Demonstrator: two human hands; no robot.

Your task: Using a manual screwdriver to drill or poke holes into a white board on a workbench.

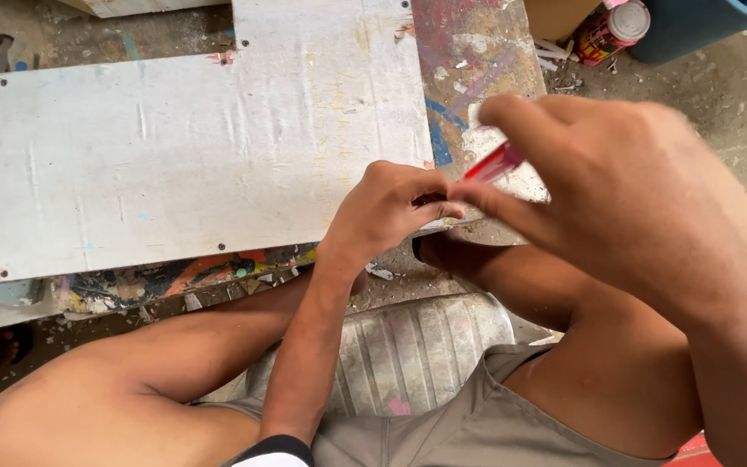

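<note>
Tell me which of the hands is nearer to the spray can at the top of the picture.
Right. The right hand, gripping a red pen, sits just below the spray can. The left hand is farther off, lower and leftward, over the white board's edge.

Below you a pale grey board (pixel 192 156) is lying flat, scuffed and streaked with faint yellow, with small dark screws showing along its left edge and near its lower right part. It is resting on a paint-splashed surface (pixel 469 52), where red, blue and white smears are showing to the right of the board and orange and green ones along its near edge. You are sitting on a dusty ribbed plastic seat (pixel 417 346). At the top right, a red spray can with a white cap (pixel 611 30) is lying on the gritty floor (pixel 719 95), just beside a blue container (pixel 693 26).
</note>
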